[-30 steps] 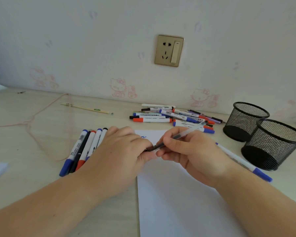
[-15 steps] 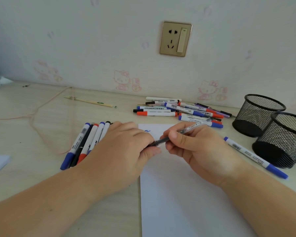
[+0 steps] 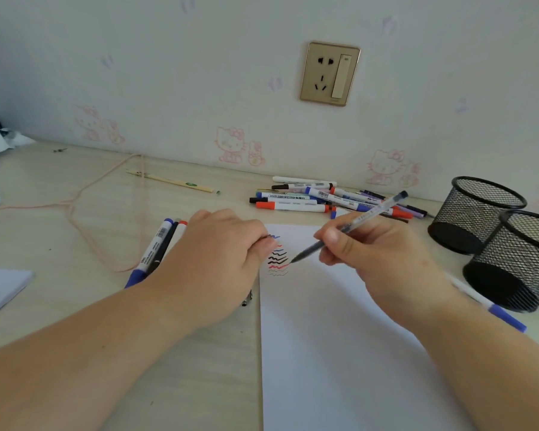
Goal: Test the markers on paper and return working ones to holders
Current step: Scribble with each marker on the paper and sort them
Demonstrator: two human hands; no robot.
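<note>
My right hand (image 3: pixel 386 259) grips a clear pen (image 3: pixel 367 214) with its cap off; the dark tip is just above the white paper (image 3: pixel 324 353), next to several wavy test lines (image 3: pixel 277 259) in blue, black and red. My left hand (image 3: pixel 212 259) rests curled at the paper's left edge, and a small dark pen cap (image 3: pixel 246 301) pokes out under it. A pile of markers (image 3: pixel 308 202) lies behind the paper. A few markers (image 3: pixel 156 247) lie side by side left of my left hand. Two black mesh holders (image 3: pixel 476 213) (image 3: pixel 523 259) stand at the right.
A blue-capped marker (image 3: pixel 504 318) lies beside the nearer holder, partly under my right forearm. A pink cord (image 3: pixel 75 206) loops over the desk's left half, with a thin pencil (image 3: pixel 175 181) behind it. A white pad (image 3: pixel 0 287) sits at the left edge. The wall is close behind.
My hands have pulled apart and the cap has come off the pen. My right hand has swung the pen tip down toward the paper beside the test lines.
</note>
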